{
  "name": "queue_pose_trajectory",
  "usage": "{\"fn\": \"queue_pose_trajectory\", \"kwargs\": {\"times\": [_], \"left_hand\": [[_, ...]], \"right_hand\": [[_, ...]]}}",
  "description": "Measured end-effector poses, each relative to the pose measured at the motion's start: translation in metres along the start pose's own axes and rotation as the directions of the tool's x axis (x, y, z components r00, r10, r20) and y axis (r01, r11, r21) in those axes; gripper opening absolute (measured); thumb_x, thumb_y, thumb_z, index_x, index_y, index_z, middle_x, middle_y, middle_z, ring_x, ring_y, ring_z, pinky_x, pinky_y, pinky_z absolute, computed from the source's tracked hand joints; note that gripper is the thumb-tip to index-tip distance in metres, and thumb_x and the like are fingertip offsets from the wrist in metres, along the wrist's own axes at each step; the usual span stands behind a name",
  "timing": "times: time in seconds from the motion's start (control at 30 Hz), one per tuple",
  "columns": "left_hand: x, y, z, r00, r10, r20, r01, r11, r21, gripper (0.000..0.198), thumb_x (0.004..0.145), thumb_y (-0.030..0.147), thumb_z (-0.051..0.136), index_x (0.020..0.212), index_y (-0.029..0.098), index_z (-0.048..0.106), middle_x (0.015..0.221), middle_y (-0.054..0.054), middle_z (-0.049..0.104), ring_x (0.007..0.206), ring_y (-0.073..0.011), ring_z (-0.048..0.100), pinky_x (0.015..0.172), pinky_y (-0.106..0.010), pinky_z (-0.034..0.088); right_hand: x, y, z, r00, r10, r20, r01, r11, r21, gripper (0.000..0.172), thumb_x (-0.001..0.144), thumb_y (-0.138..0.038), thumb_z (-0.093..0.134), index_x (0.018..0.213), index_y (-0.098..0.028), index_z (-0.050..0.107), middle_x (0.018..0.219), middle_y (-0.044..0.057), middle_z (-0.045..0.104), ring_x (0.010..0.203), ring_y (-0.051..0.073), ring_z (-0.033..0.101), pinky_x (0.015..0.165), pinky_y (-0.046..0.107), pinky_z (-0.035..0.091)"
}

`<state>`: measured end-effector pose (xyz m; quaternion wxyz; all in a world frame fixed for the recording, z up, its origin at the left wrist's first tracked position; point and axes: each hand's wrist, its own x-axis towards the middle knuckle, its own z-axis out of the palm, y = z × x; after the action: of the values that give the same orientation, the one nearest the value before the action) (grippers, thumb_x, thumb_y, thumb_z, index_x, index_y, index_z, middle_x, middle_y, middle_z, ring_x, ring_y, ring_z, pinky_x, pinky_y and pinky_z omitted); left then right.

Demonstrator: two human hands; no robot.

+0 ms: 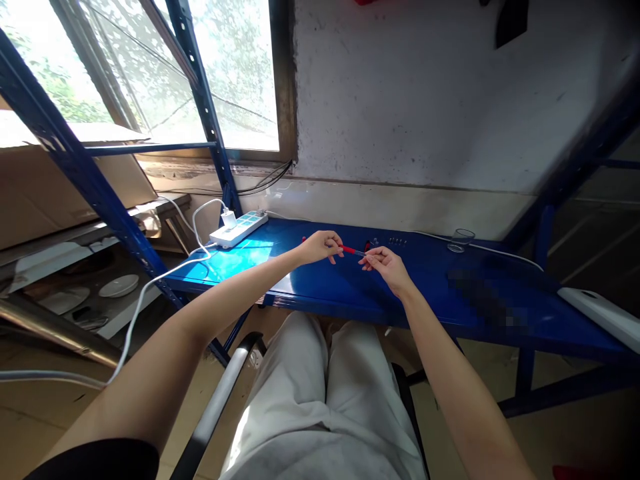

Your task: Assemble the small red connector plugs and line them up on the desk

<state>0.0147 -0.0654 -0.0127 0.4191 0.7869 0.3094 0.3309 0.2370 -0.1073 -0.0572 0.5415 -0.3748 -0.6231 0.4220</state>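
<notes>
Above the blue table, both hands hold a slim, pen-like stick (349, 249) lying about level between them. Its left part is red and its right part looks clear or pale; its exact kind is too small to tell. My left hand (323, 247) pinches the red end with closed fingers. At the other end, the fingers of my right hand (384, 265) are closed on the pale part. Just behind my right hand lies a small red and dark piece (369, 245), partly hidden. A row of several tiny pieces (399, 241) is farther back.
A white power strip (240, 229) with a plugged-in charger sits at the left of the blue table (320, 287). Its white cable (145, 293) runs off left. A clear glass (461, 240) stands back right; a white object (600, 313) lies at the right edge. Blue rack posts flank both sides.
</notes>
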Motion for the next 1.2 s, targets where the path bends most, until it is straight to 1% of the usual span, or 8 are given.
{"fn": "queue_pose_trajectory", "kwargs": {"times": [0.27, 0.33, 0.43, 0.5, 0.57, 0.7, 0.9, 1.2], "left_hand": [[-0.007, -0.021, 0.006, 0.996, -0.055, -0.073, 0.053, 0.998, -0.032, 0.033, 0.070, 0.040, 0.066, 0.083, 0.012, 0.056, 0.072, -0.010, 0.069, 0.051, -0.0129, 0.062, 0.054, -0.028, 0.051], [-0.007, -0.020, 0.008, 0.995, -0.058, -0.079, 0.055, 0.998, -0.032, 0.032, 0.070, 0.039, 0.067, 0.082, 0.012, 0.057, 0.071, -0.009, 0.069, 0.052, -0.0126, 0.062, 0.055, -0.027, 0.051], [-0.007, -0.018, 0.011, 0.990, -0.072, -0.119, 0.069, 0.997, -0.028, 0.029, 0.072, 0.038, 0.065, 0.082, 0.012, 0.057, 0.071, -0.008, 0.068, 0.052, -0.0132, 0.062, 0.057, -0.027, 0.050], [-0.006, -0.019, 0.014, 0.980, -0.100, -0.174, 0.096, 0.995, -0.029, 0.026, 0.074, 0.036, 0.064, 0.081, 0.013, 0.056, 0.072, -0.008, 0.068, 0.052, -0.0135, 0.062, 0.057, -0.028, 0.049], [-0.004, -0.023, 0.019, 0.963, -0.127, -0.237, 0.120, 0.992, -0.041, 0.023, 0.075, 0.033, 0.063, 0.081, 0.013, 0.056, 0.074, -0.008, 0.068, 0.052, -0.0136, 0.062, 0.057, -0.028, 0.048], [-0.001, -0.037, 0.039, 0.916, -0.175, -0.360, 0.131, 0.981, -0.144, 0.020, 0.076, 0.032, 0.062, 0.082, 0.014, 0.055, 0.079, -0.009, 0.069, 0.055, -0.0133, 0.063, 0.056, -0.026, 0.047], [-0.002, -0.053, 0.062, 0.831, -0.238, -0.503, 0.124, 0.961, -0.248, 0.022, 0.078, 0.035, 0.060, 0.086, 0.015, 0.055, 0.079, -0.008, 0.068, 0.056, -0.0121, 0.062, 0.054, -0.023, 0.046], [-0.010, -0.048, 0.066, 0.813, -0.147, -0.563, 0.058, 0.983, -0.173, 0.023, 0.076, 0.037, 0.060, 0.083, 0.015, 0.056, 0.073, -0.005, 0.066, 0.053, -0.0101, 0.059, 0.052, -0.023, 0.047]], "right_hand": [[0.001, 0.000, 0.005, 0.994, 0.060, 0.092, -0.041, 0.980, -0.196, 0.032, 0.070, -0.048, 0.065, 0.083, -0.019, 0.059, 0.074, 0.004, 0.066, 0.060, 0.013, 0.057, 0.062, 0.029, 0.045], [0.003, -0.003, 0.000, 0.985, 0.088, 0.150, -0.031, 0.937, -0.348, 0.026, 0.073, -0.045, 0.062, 0.083, -0.020, 0.061, 0.074, 0.004, 0.066, 0.061, 0.013, 0.057, 0.062, 0.028, 0.044], [0.009, -0.008, -0.019, 0.981, 0.078, 0.176, 0.044, 0.797, -0.602, 0.015, 0.075, -0.036, 0.060, 0.077, -0.021, 0.063, 0.073, 0.002, 0.063, 0.063, 0.014, 0.055, 0.062, 0.027, 0.042], [0.013, -0.008, -0.037, 0.994, 0.030, 0.103, 0.055, 0.685, -0.727, 0.011, 0.072, -0.031, 0.061, 0.072, -0.021, 0.063, 0.077, 0.003, 0.061, 0.065, 0.014, 0.053, 0.064, 0.027, 0.041], [0.016, -0.003, -0.056, 0.996, 0.068, -0.049, -0.080, 0.605, -0.793, 0.013, 0.072, -0.031, 0.060, 0.072, -0.019, 0.062, 0.073, 0.003, 0.060, 0.063, 0.014, 0.052, 0.062, 0.027, 0.040], [0.024, 0.019, -0.074, 0.956, 0.125, -0.267, -0.288, 0.581, -0.761, 0.015, 0.073, -0.033, 0.058, 0.075, -0.018, 0.058, 0.072, 0.004, 0.061, 0.064, 0.014, 0.054, 0.060, 0.026, 0.040], [0.038, 0.049, -0.065, 0.941, 0.135, -0.310, -0.329, 0.583, -0.743, 0.013, 0.074, -0.028, 0.055, 0.079, -0.017, 0.058, 0.075, 0.007, 0.063, 0.064, 0.015, 0.056, 0.059, 0.026, 0.042], [0.052, 0.061, -0.067, 0.934, 0.165, -0.316, -0.356, 0.495, -0.792, 0.013, 0.071, -0.028, 0.060, 0.074, -0.016, 0.062, 0.071, 0.008, 0.064, 0.064, 0.018, 0.059, 0.056, 0.026, 0.043]]}}
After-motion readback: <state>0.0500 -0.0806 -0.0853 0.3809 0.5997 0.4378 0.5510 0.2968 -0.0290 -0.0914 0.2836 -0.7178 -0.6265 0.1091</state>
